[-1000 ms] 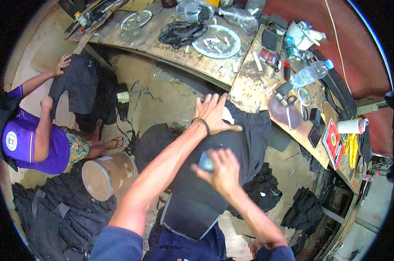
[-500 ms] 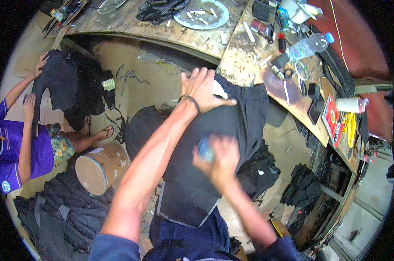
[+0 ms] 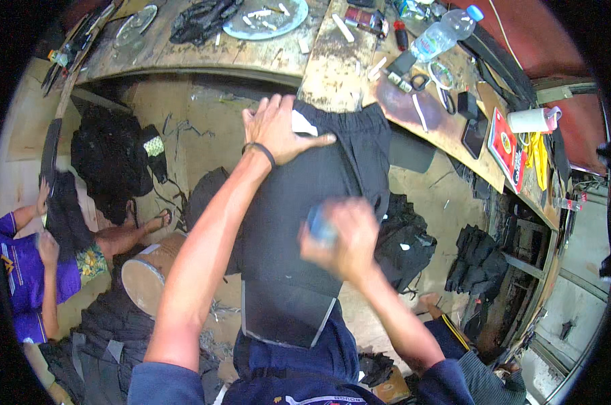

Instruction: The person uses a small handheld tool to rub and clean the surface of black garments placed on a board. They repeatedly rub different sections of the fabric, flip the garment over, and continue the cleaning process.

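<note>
Black elastic-waisted trousers (image 3: 292,223) lie lengthwise in front of me, from the table's edge down to my lap. My left hand (image 3: 275,131) rests near the waistband with its fingers stretched out and its thumb pointing right. Between thumb and fingers shows a small white piece (image 3: 303,123), whose kind I cannot make out. Over the middle of the trousers, my right hand (image 3: 351,236) is closed round a small blue object (image 3: 321,226), smeared by motion. Below it, a dark panel (image 3: 288,310) with pale edges lies across my lap.
The wooden table (image 3: 184,61) bears a round tray (image 3: 268,19), a plastic bottle (image 3: 447,34), scissors (image 3: 446,94), a phone (image 3: 476,135) and a white cup (image 3: 531,120). A co-worker in purple (image 3: 42,277) sits at left beside a cardboard drum (image 3: 147,280). Black cloth piles (image 3: 477,260) lie about.
The view has shifted, so the table and trousers sit further left. My right hand still moves over the trousers with the blue object. The co-worker's hands and dark cloth are lower in view.
</note>
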Available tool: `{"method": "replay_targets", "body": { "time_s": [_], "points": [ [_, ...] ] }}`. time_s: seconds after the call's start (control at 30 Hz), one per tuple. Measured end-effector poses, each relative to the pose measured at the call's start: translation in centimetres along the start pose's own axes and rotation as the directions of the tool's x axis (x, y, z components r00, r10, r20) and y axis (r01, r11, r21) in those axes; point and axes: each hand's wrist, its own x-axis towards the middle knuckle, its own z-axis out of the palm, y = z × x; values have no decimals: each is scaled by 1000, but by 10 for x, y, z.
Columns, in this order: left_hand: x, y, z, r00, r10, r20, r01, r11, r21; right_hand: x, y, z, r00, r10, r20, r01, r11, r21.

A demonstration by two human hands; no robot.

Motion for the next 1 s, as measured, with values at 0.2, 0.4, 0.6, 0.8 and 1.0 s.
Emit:
{"method": "replay_targets", "body": {
  "time_s": [0.2,0.4,0.6,0.8,1.0],
  "points": [
    [2,-3,-3,994,-12,108,12,1000,3,-21,-32,-11,957,147,249,-147,989,-19],
    [3,-6,-1,999,17,38,-16,1000,-14,-4,-36,28,993,110,50,-99,977,-189],
    [-9,-12,-4,993,111,-49,-117,984,-132,-20,-33,-10,838,503,210,-539,825,173],
    [-106,-49,24,980,-193,-45,95,656,-749,8,115,-39,593,735,329,-804,517,294],
    [-271,-73,54,998,1,-63,-53,560,-827,-103,96,-25,459,672,582,-879,245,410]
  ]
}}
